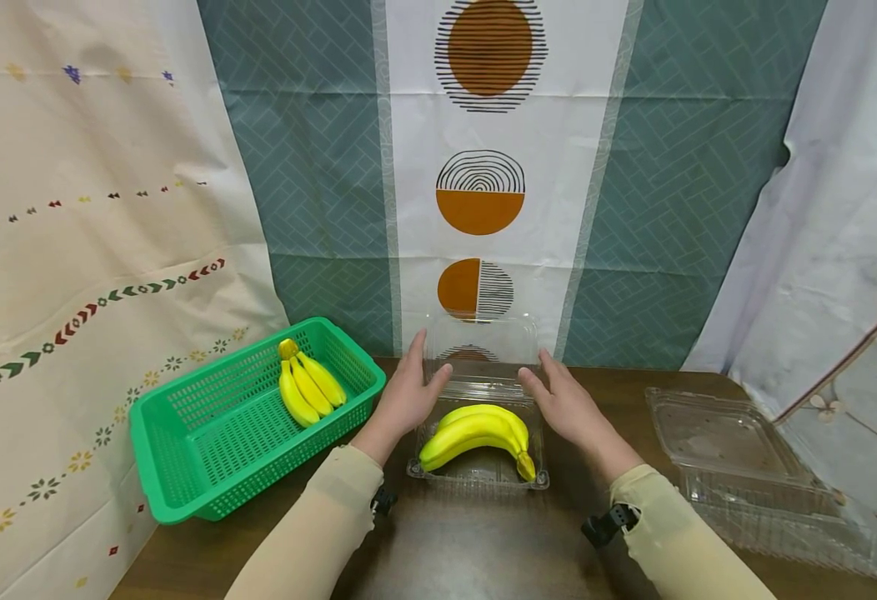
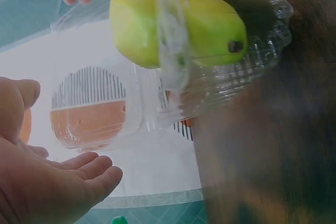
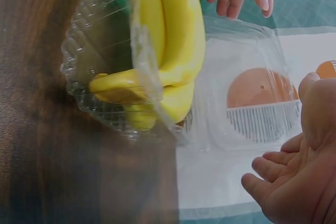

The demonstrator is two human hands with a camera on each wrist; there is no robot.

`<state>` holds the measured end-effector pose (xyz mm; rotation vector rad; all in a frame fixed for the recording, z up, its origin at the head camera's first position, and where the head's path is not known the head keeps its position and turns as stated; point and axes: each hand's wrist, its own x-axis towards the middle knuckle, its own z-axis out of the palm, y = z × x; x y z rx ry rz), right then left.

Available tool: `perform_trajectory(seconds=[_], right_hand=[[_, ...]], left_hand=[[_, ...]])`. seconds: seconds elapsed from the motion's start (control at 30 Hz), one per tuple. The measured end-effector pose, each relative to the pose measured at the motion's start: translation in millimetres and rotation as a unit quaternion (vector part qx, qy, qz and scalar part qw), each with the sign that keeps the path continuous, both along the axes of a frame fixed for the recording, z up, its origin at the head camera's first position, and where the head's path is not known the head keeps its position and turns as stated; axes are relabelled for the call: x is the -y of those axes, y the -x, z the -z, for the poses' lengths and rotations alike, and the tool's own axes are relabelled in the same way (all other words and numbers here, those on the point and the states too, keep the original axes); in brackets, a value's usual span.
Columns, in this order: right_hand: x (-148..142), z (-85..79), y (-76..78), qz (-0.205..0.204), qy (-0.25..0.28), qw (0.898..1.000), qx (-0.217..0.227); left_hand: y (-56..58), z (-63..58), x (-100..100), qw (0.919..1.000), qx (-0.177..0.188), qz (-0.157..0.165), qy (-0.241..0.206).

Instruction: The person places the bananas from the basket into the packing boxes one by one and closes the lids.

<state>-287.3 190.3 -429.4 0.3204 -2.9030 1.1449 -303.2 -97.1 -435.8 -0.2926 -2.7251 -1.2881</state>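
Note:
A bunch of yellow bananas (image 1: 476,433) lies in the base of a clear plastic clamshell container (image 1: 483,481) on the table. The container's hinged lid (image 3: 252,90) stands raised behind it. My left hand (image 1: 407,398) is at the lid's left side, fingers extended and thumb apart. On the other side is my right hand (image 1: 569,407), its fingers also extended. Both wrist views show the left palm (image 2: 47,187) and right palm (image 3: 307,177) facing the lid, with nothing gripped. Whether the fingertips touch the lid I cannot tell.
A green plastic basket (image 1: 176,492) on the left holds another bunch of bananas (image 1: 307,385). More clear clamshell containers (image 1: 754,450) sit at the right edge of the wooden table (image 1: 476,550). A patterned curtain (image 1: 318,183) hangs right behind the table.

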Motion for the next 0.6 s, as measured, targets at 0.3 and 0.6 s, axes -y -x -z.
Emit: perform_trajectory(seconds=[0.3,0.6], right_hand=[[-1.0,-11.2,-5.9,-0.003,0.01,1.0,-0.013],[-1.7,-17.2,-14.7,0.0,0.024,0.999,-0.028]], left_hand=[[-6.1,-9.6,0.1,0.9998,-0.021,0.0,-0.007],[-14.9,-18.3,1.3,0.999,-0.045,0.001,-0.01]])
